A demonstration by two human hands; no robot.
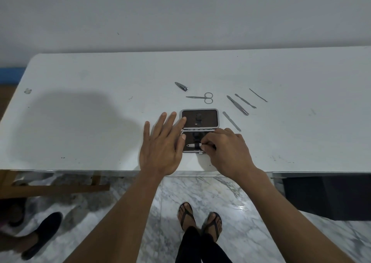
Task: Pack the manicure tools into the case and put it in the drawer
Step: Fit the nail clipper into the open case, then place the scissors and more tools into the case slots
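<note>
The case (200, 130) lies open flat on the white table (80, 78), near its front edge, both dark-lined halves facing up. The left hand (161, 144) rests flat at the case's left side, fingers straight and spread, holding nothing; its index fingertip (183, 119) lies on the left rim of the far half and its thumb touches the left edge of the near half. The right hand (226, 150) sits over the right end of the near half, fingers curled, thumb and fingertips pinching a silver nail clipper (193, 145) that lies across that half under a dark strap; the hand hides the clipper's right end.

Beyond the right hand's knuckles, just beside the case's right edge, lies a flat nail file (231, 121), angled. Farther out from that hand lie tweezers (237, 105), a cuticle pusher (245, 101) and a thin probe (258, 95), roughly parallel and slightly apart. Beyond the left hand's fingertips, past the far half of the case, lie small scissors (200, 97), and farther still a second nail clipper (181, 86). None of these loose tools touches the case or either hand.

Nothing lies between the hands and the loose tools except the open case itself. To the left hand's outer side the table carries a broad shadow. Below the table edge show a marble floor (200, 190), the person's sandalled feet (198, 220) and a dark shoe (43, 234) at lower left
</note>
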